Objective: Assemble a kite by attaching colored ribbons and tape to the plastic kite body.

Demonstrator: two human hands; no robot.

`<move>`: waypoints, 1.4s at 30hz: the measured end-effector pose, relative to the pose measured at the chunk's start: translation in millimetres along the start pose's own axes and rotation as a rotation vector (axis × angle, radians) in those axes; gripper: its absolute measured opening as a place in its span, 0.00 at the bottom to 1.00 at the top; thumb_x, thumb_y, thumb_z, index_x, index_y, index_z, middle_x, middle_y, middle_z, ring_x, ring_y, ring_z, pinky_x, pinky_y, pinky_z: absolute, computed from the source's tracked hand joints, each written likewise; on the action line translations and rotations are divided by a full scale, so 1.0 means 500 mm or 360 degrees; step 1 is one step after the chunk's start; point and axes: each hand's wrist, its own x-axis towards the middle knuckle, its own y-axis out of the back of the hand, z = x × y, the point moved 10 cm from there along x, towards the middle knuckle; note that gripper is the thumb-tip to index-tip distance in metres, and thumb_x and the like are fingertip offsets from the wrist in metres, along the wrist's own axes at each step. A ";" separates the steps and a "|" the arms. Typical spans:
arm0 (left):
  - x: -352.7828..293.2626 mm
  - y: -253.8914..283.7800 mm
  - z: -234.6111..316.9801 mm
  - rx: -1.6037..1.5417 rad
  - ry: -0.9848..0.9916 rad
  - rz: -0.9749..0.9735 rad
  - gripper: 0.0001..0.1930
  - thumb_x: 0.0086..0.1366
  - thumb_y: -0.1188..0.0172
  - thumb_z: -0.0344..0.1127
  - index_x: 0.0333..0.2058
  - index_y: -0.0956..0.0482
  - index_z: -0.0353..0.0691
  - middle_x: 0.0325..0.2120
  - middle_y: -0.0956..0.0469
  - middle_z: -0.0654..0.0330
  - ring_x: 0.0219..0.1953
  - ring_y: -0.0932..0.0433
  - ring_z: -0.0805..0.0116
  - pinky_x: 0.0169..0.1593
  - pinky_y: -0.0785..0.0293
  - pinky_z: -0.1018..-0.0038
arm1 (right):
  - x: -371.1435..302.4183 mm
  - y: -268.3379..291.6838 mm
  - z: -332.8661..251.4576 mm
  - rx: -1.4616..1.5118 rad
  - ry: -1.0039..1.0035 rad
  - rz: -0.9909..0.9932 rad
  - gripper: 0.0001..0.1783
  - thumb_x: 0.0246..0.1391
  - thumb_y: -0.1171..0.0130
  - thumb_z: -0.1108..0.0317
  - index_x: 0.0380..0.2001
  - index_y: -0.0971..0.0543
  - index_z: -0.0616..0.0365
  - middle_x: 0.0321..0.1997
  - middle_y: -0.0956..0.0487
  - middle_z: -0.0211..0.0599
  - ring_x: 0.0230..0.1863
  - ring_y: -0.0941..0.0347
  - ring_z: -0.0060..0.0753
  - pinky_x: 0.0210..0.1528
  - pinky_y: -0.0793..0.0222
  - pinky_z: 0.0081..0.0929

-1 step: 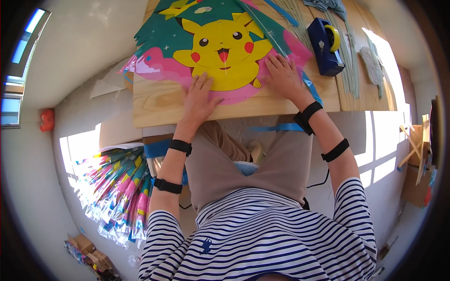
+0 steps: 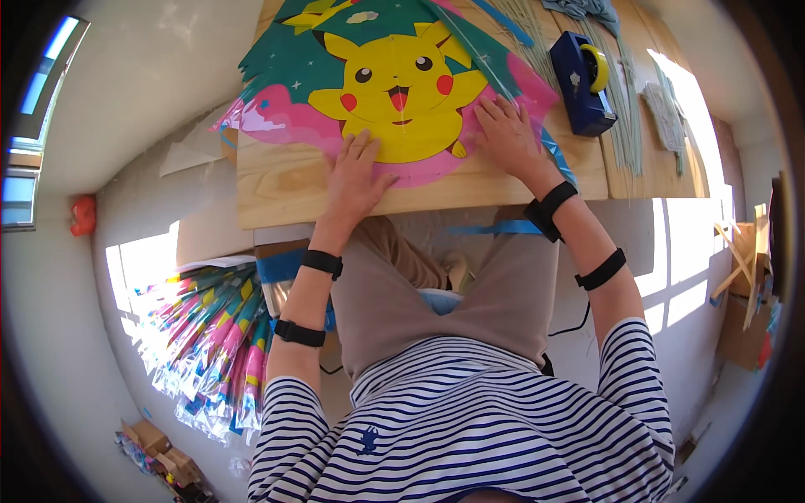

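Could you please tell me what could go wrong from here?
The printed sheet might shift or crease if the left hand and right hand, resting on its lower part, press unevenly. Its left corner reaches past the table edge, so it could catch or fold. The tape dispenser stands close to its right side and might get bumped.

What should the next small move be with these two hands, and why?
Probably slide the left hand outward to smooth the left corner of the printed sheet, leaving the right hand as an anchor. That corner looks glossy and uneven and seems to reach past the table's left edge, while both hands rest on the sheet's lower part.
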 end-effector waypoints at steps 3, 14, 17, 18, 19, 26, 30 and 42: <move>0.025 0.014 0.013 -0.0079 -0.0088 0.0096 0.30 0.58 0.33 0.43 0.58 0.27 0.39 0.63 0.32 0.52 0.68 0.39 0.51 0.69 0.49 0.45 | 0.012 0.008 -0.075 0.0079 0.0189 0.0078 0.26 0.58 0.42 0.62 0.59 0.28 0.58 0.65 0.31 0.41 0.67 0.38 0.48 0.68 0.44 0.50; 0.196 -0.034 -0.014 -0.0147 -0.0160 0.0217 0.29 0.60 0.34 0.43 0.59 0.28 0.40 0.63 0.32 0.56 0.68 0.38 0.54 0.68 0.44 0.52 | 0.053 -0.010 -0.205 0.0439 0.0539 0.0197 0.17 0.47 0.44 0.77 0.43 0.22 0.61 0.53 0.25 0.38 0.53 0.30 0.48 0.56 0.32 0.39; 0.185 -0.039 -0.018 -0.0091 -0.0176 0.0251 0.30 0.61 0.34 0.45 0.60 0.28 0.41 0.64 0.33 0.57 0.68 0.38 0.54 0.68 0.45 0.54 | 0.001 -0.014 -0.214 0.0415 0.0623 0.0185 0.19 0.47 0.44 0.78 0.46 0.22 0.61 0.57 0.26 0.40 0.58 0.32 0.49 0.60 0.33 0.38; 0.186 -0.036 -0.018 -0.0082 -0.0176 0.0259 0.30 0.61 0.34 0.45 0.60 0.28 0.41 0.64 0.32 0.57 0.68 0.38 0.54 0.68 0.46 0.54 | -0.015 -0.013 -0.217 0.0425 0.0649 0.0099 0.21 0.47 0.44 0.78 0.48 0.22 0.61 0.59 0.27 0.41 0.60 0.33 0.49 0.61 0.34 0.38; 0.186 -0.033 -0.018 -0.0072 -0.0174 0.0267 0.30 0.61 0.34 0.46 0.60 0.27 0.41 0.64 0.32 0.57 0.68 0.38 0.54 0.68 0.46 0.54 | -0.023 -0.015 -0.221 0.0436 0.0676 0.0012 0.22 0.47 0.44 0.79 0.50 0.23 0.62 0.61 0.27 0.42 0.62 0.34 0.49 0.62 0.34 0.38; 0.089 0.003 0.061 -0.0287 -0.0403 0.0243 0.14 0.58 0.38 0.33 0.44 0.22 0.38 0.51 0.23 0.56 0.59 0.29 0.56 0.66 0.39 0.52 | 0.110 -0.029 -0.147 0.0460 0.0398 0.0133 0.25 0.56 0.44 0.74 0.58 0.28 0.60 0.66 0.31 0.42 0.67 0.37 0.48 0.67 0.39 0.39; 0.020 0.004 0.110 -0.0223 -0.0550 0.0270 0.12 0.57 0.41 0.28 0.42 0.23 0.37 0.47 0.22 0.56 0.57 0.27 0.57 0.64 0.36 0.54 | 0.132 -0.082 -0.170 0.0176 0.0503 0.0170 0.28 0.58 0.42 0.67 0.62 0.32 0.58 0.68 0.34 0.40 0.70 0.40 0.48 0.68 0.42 0.41; -0.072 -0.009 0.129 -0.0426 -0.0440 0.0299 0.16 0.55 0.44 0.25 0.44 0.22 0.33 0.50 0.23 0.51 0.58 0.28 0.51 0.65 0.37 0.54 | 0.112 -0.111 -0.157 0.0160 0.0483 0.0247 0.31 0.61 0.45 0.60 0.66 0.35 0.56 0.73 0.38 0.37 0.74 0.47 0.47 0.72 0.49 0.44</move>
